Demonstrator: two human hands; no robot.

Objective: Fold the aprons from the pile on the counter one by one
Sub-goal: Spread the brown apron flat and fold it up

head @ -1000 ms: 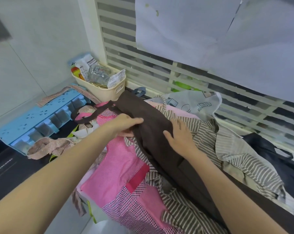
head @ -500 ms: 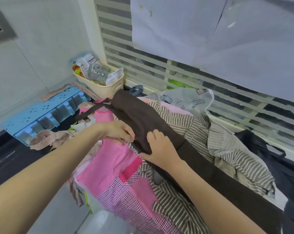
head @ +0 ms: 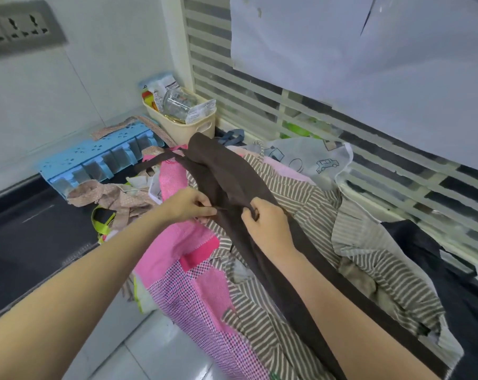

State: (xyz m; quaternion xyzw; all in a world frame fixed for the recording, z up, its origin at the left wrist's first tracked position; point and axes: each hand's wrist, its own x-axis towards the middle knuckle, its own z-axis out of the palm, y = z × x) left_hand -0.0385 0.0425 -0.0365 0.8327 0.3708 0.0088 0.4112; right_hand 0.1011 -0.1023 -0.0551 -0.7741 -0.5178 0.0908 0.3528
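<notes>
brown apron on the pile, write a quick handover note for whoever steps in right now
Left hand: pinches a thin strap of the long dark brown fabric apron.
Right hand: fingers curled around a bunched fold of the same apron.
The apron lies in a long strip across the pile, over the brown-and-white striped apron and the pink checked apron.
Done: no folded apron is visible.
Left: finish folding the brown one, then the striped, pink and remaining aprons.

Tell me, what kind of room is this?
Probably a kitchen: a dark counter against a tiled wall, a wall socket strip, and a cream basket holding packets and a glass jar.
</notes>
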